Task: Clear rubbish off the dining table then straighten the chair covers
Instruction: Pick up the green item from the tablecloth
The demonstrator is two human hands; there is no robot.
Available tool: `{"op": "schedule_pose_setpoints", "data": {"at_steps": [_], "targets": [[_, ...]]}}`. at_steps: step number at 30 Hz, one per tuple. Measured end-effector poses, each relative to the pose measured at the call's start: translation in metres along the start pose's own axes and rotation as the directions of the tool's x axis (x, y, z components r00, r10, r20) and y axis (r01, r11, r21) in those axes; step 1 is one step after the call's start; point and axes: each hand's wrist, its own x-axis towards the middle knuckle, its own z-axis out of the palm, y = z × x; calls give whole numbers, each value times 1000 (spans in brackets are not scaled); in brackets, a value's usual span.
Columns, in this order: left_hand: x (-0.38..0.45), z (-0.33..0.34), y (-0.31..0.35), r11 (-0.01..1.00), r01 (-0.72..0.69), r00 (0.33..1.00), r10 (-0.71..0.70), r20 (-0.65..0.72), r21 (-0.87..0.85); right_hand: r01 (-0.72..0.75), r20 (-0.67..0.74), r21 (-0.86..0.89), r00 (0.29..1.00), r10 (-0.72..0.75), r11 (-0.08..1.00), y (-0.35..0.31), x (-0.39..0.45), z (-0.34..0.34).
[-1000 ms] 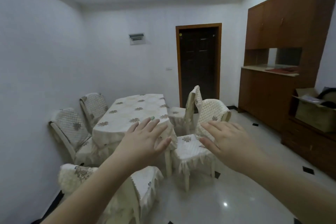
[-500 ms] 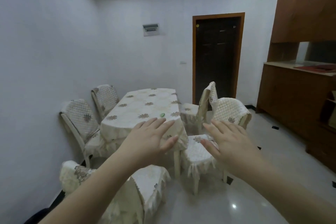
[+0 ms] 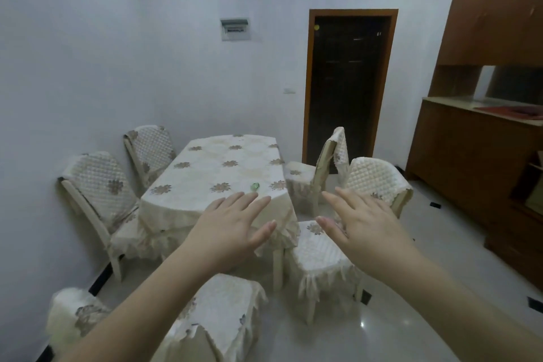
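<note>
Your left hand (image 3: 235, 232) and right hand (image 3: 364, 229) hover spread and empty at centre frame; the small green scrap (image 3: 254, 185) on the dining table (image 3: 205, 173) is too tiny to identify.

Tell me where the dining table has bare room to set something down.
Nearly the whole tablecloth lies bare, from the far edge by the door to the near edge. The only item is a small green scrap near the near right corner, just beyond the left hand. Chairs crowd both long sides.

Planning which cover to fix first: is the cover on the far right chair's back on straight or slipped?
Slipped: the quilted cream cover hangs bunched to one side, baring the chair's pale wooden back.
</note>
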Motion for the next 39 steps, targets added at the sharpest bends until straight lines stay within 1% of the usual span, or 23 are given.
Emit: {"op": "schedule_pose_setpoints", "data": {"at_steps": [5, 9, 13, 18, 21, 25, 31, 34, 36, 37, 39], "targets": [[52, 29, -4, 1000, -2, 1000, 2, 4, -7, -18, 4, -27, 1000, 18, 999, 27, 42, 27], [106, 52, 1, 1000, -12, 1000, 12, 1, 2, 22, 22, -51, 1000, -21, 998, 60, 81, 51], [163, 75, 11, 1000, -13, 1000, 13, 17, 24, 44, -12, -77, 999, -45, 996, 100, 124, 66], [229, 98, 13, 997, 20, 1000, -21, 17, 74, 43, -11, -40, 999, -44, 998, 138, 183, 84], [254, 108, 7, 997, 59, 998, -60, 16, 46, 43, 10, 1, 999, -43, 999, 149, 215, 96], [278, 123, -15, 992, 110, 993, -112, 36, 58, 95, 16, 39, 995, -96, 995, 151, 253, 114], [313, 157, -69, 981, 189, 982, -189, -14, 48, 147, -18, 49, 989, -146, 988, 132, 322, 156], [328, 178, -101, 980, 196, 981, -196, -8, 29, 196, 7, 36, 980, -197, 980, 116, 356, 182], [338, 192, -127, 975, 209, 977, -206, -45, 79, 206, 20, 26, 978, -206, 978, 106, 381, 199], [343, 199, -138, 971, 220, 975, -217, -42, 95, 204, 28, 22, 978, -204, 979, 103, 393, 206], [354, 216, -159, 971, 221, 975, -223, 7, 87, 191, 59, 21, 980, -192, 981, 99, 413, 219]]}}
